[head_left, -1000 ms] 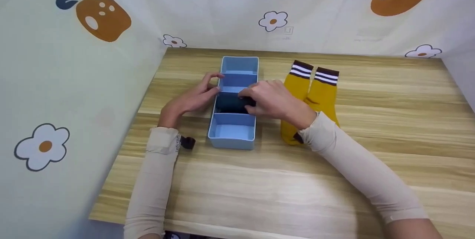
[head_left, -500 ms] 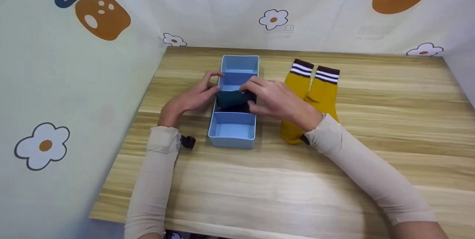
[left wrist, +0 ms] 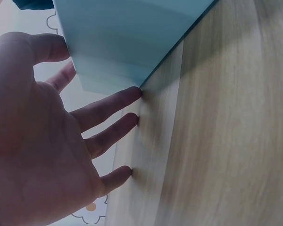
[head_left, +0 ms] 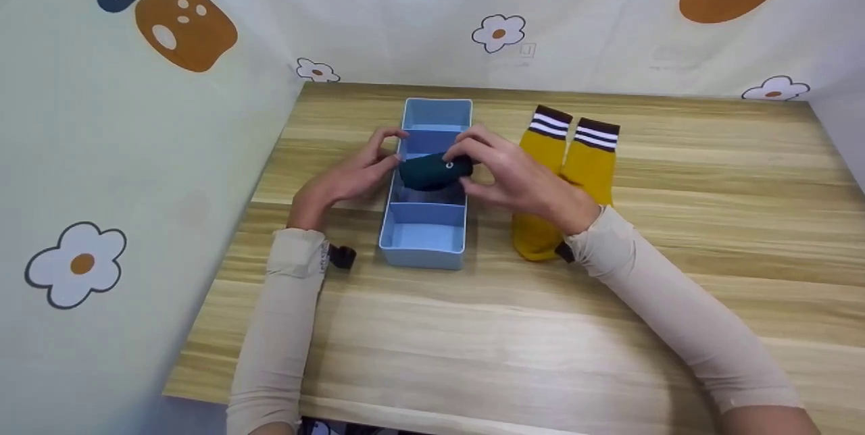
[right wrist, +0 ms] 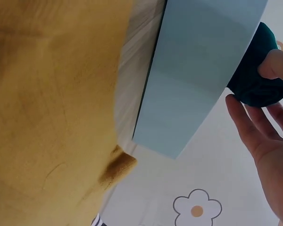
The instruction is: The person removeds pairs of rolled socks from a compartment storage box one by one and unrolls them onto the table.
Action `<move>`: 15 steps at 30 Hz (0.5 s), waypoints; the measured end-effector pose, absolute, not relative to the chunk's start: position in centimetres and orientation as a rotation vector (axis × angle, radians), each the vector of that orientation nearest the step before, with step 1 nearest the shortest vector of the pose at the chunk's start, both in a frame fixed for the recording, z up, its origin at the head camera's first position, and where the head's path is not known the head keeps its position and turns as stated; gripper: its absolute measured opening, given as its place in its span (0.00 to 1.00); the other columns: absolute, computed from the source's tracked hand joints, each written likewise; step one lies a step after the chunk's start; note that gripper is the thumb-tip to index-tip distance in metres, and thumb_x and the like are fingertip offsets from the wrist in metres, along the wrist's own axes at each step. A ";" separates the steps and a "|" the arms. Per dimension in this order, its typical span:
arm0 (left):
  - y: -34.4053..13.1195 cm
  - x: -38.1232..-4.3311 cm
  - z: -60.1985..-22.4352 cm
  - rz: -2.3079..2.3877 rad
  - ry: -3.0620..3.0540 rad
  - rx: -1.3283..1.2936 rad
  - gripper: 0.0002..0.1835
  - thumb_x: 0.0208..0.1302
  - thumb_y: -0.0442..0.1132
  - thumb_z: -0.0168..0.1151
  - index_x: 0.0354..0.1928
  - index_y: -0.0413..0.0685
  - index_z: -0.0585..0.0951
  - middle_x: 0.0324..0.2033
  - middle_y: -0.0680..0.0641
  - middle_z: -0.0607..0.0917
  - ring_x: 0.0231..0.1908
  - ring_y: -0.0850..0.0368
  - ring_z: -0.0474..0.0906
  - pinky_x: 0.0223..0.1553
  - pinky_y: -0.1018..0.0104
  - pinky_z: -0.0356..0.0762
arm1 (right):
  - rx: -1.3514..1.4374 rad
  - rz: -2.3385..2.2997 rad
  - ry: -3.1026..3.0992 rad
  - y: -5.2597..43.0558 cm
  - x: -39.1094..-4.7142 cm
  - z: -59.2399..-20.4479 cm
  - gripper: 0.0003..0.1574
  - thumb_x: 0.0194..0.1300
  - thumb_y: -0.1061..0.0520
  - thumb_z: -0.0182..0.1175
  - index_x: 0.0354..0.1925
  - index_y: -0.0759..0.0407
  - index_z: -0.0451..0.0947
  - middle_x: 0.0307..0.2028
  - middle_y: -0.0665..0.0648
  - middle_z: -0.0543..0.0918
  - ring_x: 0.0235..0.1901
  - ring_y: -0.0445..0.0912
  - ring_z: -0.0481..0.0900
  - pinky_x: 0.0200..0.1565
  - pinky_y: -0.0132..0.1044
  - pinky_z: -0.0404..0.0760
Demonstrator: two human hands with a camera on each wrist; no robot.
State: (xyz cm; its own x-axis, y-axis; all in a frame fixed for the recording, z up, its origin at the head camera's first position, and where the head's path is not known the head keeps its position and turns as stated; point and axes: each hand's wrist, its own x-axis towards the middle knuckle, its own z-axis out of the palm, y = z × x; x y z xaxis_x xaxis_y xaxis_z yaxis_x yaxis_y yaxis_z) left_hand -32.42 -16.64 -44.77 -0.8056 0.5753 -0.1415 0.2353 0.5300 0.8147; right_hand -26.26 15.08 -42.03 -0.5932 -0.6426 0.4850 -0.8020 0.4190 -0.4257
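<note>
Right hand [head_left: 517, 175] pinches the dark green roll [head_left: 424, 173] by one end, holding it above the rim of the blue box [head_left: 422, 259]; a second ago it lay down inside. Left hand [head_left: 348, 177], fingers spread, touches the box's side as before. Yellow socks [head_left: 588, 175] lie on the bench [head_left: 473, 340].

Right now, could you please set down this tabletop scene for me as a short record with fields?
Container: light-blue, rectangular, plastic-looking box with four compartments in a row
Held item: dark-green rolled fabric bundle with a small white mark
Right hand: grips the bundle's right end between thumb and fingers
Left hand: touches the box's left side
Bundle position: over the second compartment from the near end; whether any part sits inside is unclear
Right of box: mustard-yellow fabric socks with white-striped dark cuffs
Surface: light wood-grain table
</note>
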 end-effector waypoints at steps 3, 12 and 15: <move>-16.7 -32.4 -44.8 1.189 2.366 0.676 0.25 0.87 0.53 0.45 0.79 0.66 0.56 0.74 0.33 0.75 0.76 0.40 0.72 0.80 0.39 0.63 | 1.247 0.953 -2.410 15.5 -26.2 -42.0 0.22 0.71 0.63 0.71 0.62 0.56 0.81 0.61 0.59 0.79 0.59 0.50 0.82 0.62 0.42 0.87; -16.6 -32.4 -44.9 1.214 2.354 0.680 0.26 0.88 0.51 0.46 0.80 0.63 0.56 0.75 0.32 0.73 0.78 0.39 0.70 0.81 0.39 0.62 | 1.220 1.021 -2.343 16.9 -26.1 -42.0 0.24 0.67 0.68 0.73 0.59 0.58 0.83 0.60 0.62 0.81 0.57 0.50 0.84 0.55 0.39 0.90; -16.6 -32.4 -44.9 1.226 2.345 0.681 0.27 0.88 0.50 0.46 0.81 0.62 0.55 0.77 0.32 0.71 0.78 0.38 0.68 0.81 0.39 0.61 | 1.225 1.061 -2.314 17.5 -26.0 -42.0 0.23 0.67 0.69 0.72 0.58 0.59 0.83 0.59 0.62 0.81 0.57 0.49 0.84 0.55 0.37 0.90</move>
State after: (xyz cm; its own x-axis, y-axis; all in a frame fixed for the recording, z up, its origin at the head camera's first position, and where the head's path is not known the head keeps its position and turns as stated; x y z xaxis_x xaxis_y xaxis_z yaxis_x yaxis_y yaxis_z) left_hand -32.43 -16.61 -44.88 -0.7984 0.5885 -0.1272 0.2313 0.4948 0.8376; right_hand -25.99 17.45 -42.04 -0.5838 -0.5758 0.5725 -0.8095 0.3585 -0.4649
